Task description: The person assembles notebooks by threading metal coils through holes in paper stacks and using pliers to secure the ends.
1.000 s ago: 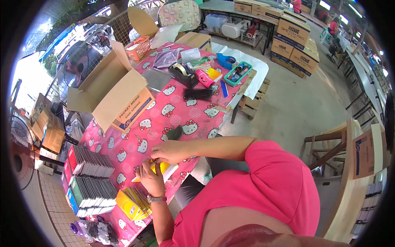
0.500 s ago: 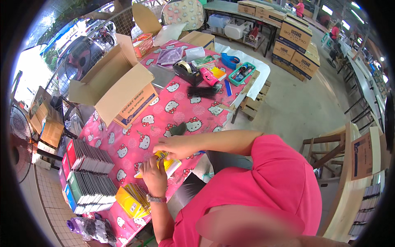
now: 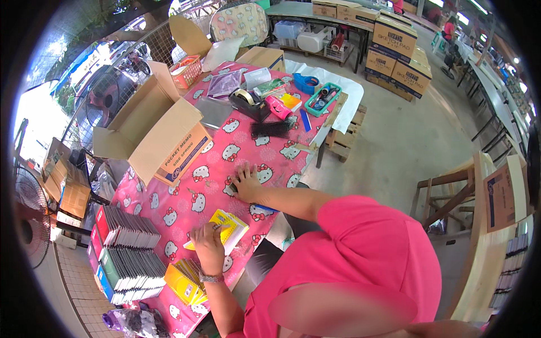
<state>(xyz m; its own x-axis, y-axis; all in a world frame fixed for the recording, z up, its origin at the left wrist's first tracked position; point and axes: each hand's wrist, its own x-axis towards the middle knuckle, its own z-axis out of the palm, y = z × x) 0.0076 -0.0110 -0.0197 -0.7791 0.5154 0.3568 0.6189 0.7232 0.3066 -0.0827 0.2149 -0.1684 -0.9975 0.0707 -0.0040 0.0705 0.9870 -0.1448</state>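
A yellow spiral notebook (image 3: pixel 232 227) lies at the table's near edge, its white pages showing along one side. My left hand (image 3: pixel 208 243) has its fingers bent and closed at the notebook's coiled edge; the fingertips partly cover what they grip. Farther up the table, my right hand (image 3: pixel 246 183) rests on the cloth with fingers spread. A sliver of a dark green thing (image 3: pixel 233 187) shows beside that palm, mostly covered. Below my left wrist several yellow spiral notebooks (image 3: pixel 185 283) lie fanned out.
Stacked spiral notebooks (image 3: pixel 131 273) stand at the table's left. An open carton (image 3: pixel 183 152) sits behind them. Toward the far end are a tape dispenser (image 3: pixel 248 103), black wire coils (image 3: pixel 269 129), a blue ruler (image 3: pixel 305 120) and a green basket (image 3: pixel 323 99). A fan (image 3: pixel 28 217) stands left.
My right hand has left the notebook and moved away up the table, onto the dark green thing. My left hand stays at the notebook, whose cover is now more exposed.
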